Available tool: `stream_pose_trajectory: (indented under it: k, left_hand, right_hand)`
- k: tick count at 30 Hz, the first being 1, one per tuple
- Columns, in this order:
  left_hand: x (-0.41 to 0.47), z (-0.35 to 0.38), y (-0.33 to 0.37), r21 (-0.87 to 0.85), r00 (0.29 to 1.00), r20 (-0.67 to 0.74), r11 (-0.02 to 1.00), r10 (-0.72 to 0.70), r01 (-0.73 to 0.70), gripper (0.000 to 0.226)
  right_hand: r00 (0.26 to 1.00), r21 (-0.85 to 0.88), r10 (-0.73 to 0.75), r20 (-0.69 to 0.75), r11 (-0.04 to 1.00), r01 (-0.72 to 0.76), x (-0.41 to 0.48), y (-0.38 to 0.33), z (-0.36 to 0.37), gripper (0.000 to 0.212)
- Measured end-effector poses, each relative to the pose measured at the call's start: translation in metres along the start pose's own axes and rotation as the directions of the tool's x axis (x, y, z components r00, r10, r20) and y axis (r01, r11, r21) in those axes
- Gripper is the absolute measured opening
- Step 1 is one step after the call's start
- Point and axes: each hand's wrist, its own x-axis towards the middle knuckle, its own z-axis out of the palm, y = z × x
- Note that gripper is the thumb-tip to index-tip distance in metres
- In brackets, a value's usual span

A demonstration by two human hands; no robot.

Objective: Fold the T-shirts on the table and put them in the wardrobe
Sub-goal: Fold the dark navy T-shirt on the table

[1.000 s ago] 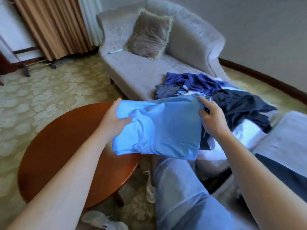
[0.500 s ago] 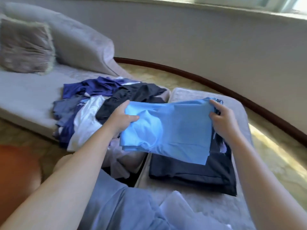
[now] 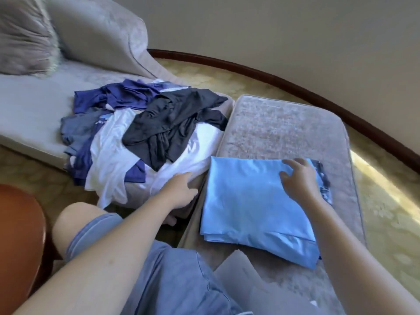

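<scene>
A folded light-blue T-shirt (image 3: 250, 205) lies flat on the grey upholstered seat (image 3: 284, 128), on top of a folded dark garment (image 3: 323, 178) whose edge shows at the right. My right hand (image 3: 297, 178) rests on the blue shirt's far right part with spread fingers. My left hand (image 3: 181, 189) is off the shirt, at the seat's left edge, touching the white cloth of a loose pile of T-shirts (image 3: 145, 130). That pile holds a black shirt, white ones and dark blue ones on the chaise end.
A grey chaise (image 3: 29, 105) with a fringed cushion (image 3: 22, 37) runs along the left. The rim of a round wooden table (image 3: 20, 235) shows at lower left. My knees in blue shorts (image 3: 177, 276) fill the bottom. Patterned carpet (image 3: 386, 196) and a curved wall lie beyond.
The blue shirt, held in the air by both hands, now lies on the dark folded garment. My left hand has let go and moved left to the pile. My view swung right.
</scene>
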Motion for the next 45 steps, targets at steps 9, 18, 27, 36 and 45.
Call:
stream_pose_trajectory:
  k: [9,18,27,36,45]
  left_hand:
    - [-0.046,-0.108,-0.069,0.012,0.882,-0.426,0.974,-0.2,0.227,0.051]
    - [-0.037,-0.142,-0.132,-0.034,0.866,-0.412,0.955,-0.283,0.295,0.054]
    - [0.032,-0.147,-0.161,-0.096,0.877,-0.327,0.935,-0.353,0.341,0.056]
    - [0.069,-0.14,-0.182,-0.178,0.878,-0.282,0.92,-0.388,0.349,0.054]
    - [0.079,-0.136,-0.175,-0.236,0.887,-0.282,0.923,-0.365,0.305,0.058]
  right_hand:
    - [0.777,0.084,-0.518,0.357,0.846,0.526,0.015,-0.209,0.104,0.032]
    - [0.673,0.15,-0.573,0.468,0.801,0.579,0.019,-0.255,0.151,0.027]
    - [0.712,-0.067,-0.529,0.462,0.779,0.623,0.087,-0.306,0.224,0.029]
    - [0.736,-0.272,-0.499,0.458,0.709,0.651,0.139,-0.336,0.271,0.031]
    - [0.89,0.142,-0.41,0.2,0.911,0.388,0.131,-0.319,0.265,0.021]
